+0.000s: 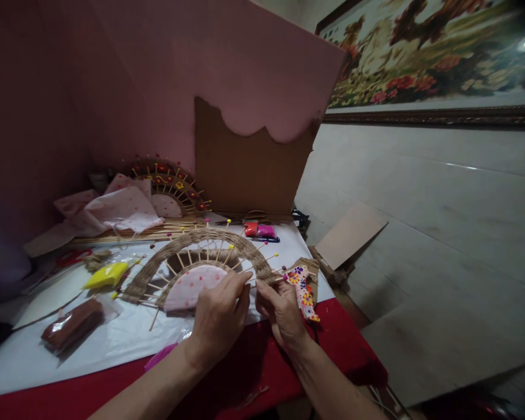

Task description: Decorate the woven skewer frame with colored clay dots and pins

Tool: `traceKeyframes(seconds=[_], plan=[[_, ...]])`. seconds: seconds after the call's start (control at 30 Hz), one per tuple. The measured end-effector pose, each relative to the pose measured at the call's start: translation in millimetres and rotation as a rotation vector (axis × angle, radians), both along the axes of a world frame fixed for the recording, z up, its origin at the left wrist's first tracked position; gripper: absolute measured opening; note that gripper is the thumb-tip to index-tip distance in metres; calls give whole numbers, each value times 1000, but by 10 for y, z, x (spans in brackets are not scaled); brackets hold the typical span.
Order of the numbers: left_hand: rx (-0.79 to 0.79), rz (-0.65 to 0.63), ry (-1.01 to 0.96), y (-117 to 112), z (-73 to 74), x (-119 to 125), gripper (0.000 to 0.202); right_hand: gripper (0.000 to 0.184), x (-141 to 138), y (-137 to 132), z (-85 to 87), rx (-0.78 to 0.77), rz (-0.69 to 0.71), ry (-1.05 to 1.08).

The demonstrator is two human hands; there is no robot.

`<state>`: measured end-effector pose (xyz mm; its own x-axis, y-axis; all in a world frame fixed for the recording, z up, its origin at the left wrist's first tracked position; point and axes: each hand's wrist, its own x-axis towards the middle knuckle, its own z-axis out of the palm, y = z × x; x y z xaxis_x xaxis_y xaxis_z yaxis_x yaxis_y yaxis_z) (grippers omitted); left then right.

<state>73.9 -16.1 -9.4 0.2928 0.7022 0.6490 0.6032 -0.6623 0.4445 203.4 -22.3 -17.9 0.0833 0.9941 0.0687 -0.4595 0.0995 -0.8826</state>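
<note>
A half-round fan frame [210,236] of sticks and a twine-wrapped arch lies before me, with coloured balls on its stick tips. Its inner half-disc [196,284] is covered in pale cloth with red dots. My right hand [284,312] is closed around the right end of the arch, thumb on the near side. My left hand [222,315] is in a pinch over the sticks beside the half-disc; what lies between its fingertips is too small to make out. Just right of my right hand, a flower-patterned glue gun [304,291] rests on a piece of cardboard.
A second, decorated fan [166,181] leans at the back beside dotted cloth [122,204] and a bundle of sticks. Yellow clay [106,275] and a brown packet [73,326] lie left. Red and magenta packets [259,229] lie behind. Brown cardboard [249,163] stands at the wall.
</note>
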Motion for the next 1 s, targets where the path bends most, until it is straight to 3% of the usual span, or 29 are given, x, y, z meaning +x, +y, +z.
traceKeyframes(seconds=[0.17,0.43,1.0], plan=[[41,29,-40,14,36,-6,25,29,-3,5,-15,4,-7,-5],[69,193,283,-42,70,2,27,32,-12,11,-29,-19,9,7],[48,295,493,-44,92,33,40,25,0,-1,-67,-6,49,15]])
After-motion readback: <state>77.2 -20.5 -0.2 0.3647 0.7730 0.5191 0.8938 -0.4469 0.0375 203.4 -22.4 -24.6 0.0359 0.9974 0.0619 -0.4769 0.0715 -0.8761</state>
